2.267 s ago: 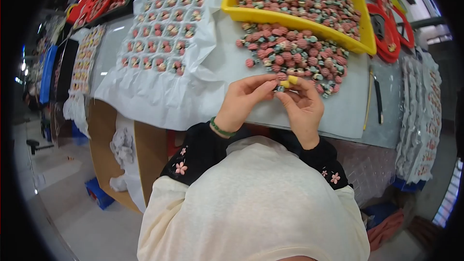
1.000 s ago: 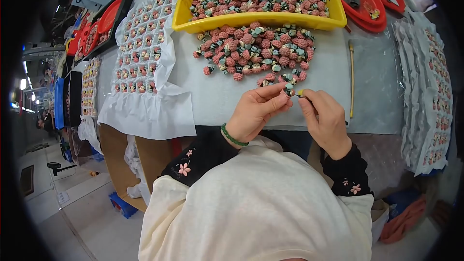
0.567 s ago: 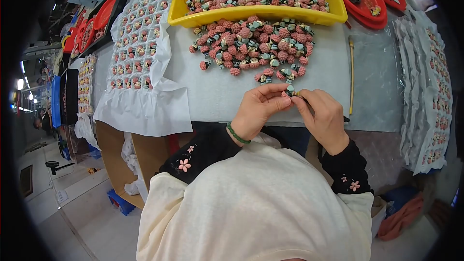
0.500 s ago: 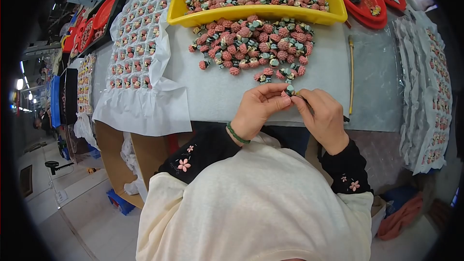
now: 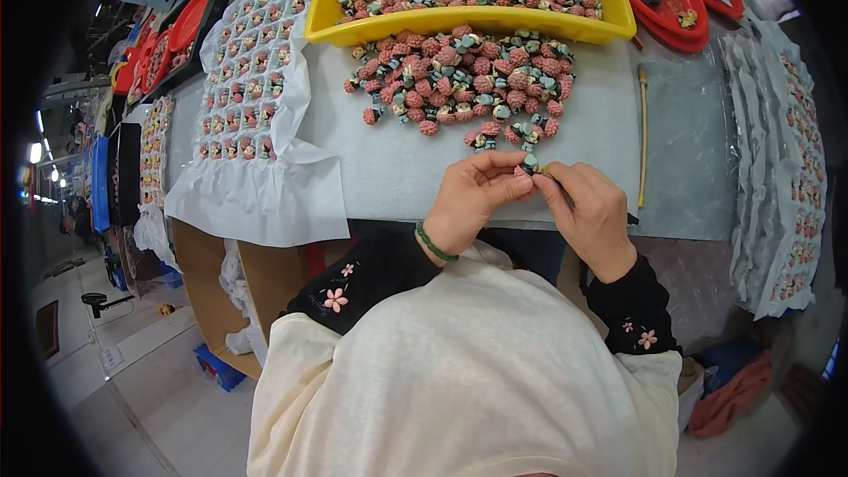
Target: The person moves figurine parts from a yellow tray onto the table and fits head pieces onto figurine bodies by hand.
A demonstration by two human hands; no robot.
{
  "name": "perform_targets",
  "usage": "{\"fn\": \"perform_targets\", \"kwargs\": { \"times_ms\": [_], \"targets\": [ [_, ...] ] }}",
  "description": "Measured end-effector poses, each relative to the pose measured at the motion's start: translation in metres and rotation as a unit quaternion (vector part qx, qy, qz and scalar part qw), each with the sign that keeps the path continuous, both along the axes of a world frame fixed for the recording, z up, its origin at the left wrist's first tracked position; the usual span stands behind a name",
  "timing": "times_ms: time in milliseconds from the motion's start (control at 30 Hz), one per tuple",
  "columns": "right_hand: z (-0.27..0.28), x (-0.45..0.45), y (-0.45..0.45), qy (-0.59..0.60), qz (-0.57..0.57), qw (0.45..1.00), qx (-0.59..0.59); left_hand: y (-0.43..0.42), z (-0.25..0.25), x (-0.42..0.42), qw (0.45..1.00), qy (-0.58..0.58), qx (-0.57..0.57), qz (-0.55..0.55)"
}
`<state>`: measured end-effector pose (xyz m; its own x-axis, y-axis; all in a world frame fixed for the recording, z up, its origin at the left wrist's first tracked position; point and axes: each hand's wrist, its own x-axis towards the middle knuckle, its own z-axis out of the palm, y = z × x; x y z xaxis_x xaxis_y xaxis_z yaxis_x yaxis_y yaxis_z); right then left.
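My left hand (image 5: 477, 196), with a green bracelet at the wrist, pinches a small painted figurine (image 5: 530, 162) between thumb and fingertips. The figurine has a grey-green top and dark and pink parts. Close against it, my right hand (image 5: 594, 210) is closed around a thin dark pen-like tool (image 5: 632, 220). Its tail end sticks out below the palm, and its tip meets the figurine near my fingertips; the kind of tip is too small to make out. Just beyond both hands lies a loose pile of similar pink and grey-green figurines (image 5: 477, 79) on the pale table sheet (image 5: 389, 177).
Behind the pile stands a yellow tray (image 5: 477, 25) full of figurines. To the left lies a white compartment tray (image 5: 243, 106) with figurines in its cells. A thin wooden stick (image 5: 642, 137) lies at right, near stacked wrapped trays (image 5: 760, 168) and red plates (image 5: 676, 26).
Almost nothing differs. Both hands keep their place at the figurine, and the view has shifted very slightly.
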<state>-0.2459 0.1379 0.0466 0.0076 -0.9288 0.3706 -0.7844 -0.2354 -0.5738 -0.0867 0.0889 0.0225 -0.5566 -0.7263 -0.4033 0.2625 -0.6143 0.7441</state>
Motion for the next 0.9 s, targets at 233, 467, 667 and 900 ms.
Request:
{"fn": "perform_targets", "kwargs": {
  "times_ms": [233,467,667,900],
  "targets": [
    [-0.0011,-0.0003,0.0011,-0.004,0.001,1.000,0.000,0.0006,0.0010,-0.0007,1.000,-0.008,0.000,0.000],
    [-0.0012,-0.0003,0.0022,-0.007,-0.002,1.000,0.005,0.0012,-0.0001,-0.0008,1.000,-0.009,-0.001,0.007],
    [-0.0022,0.0006,0.0031,-0.013,-0.006,1.000,0.012,0.0014,0.0009,-0.0019,1.000,-0.022,-0.002,0.007],
    [-0.0031,0.0031,0.0042,-0.008,-0.024,1.000,0.006,0.0017,0.0012,-0.0028,1.000,-0.011,-0.003,0.024]
  ]
}}
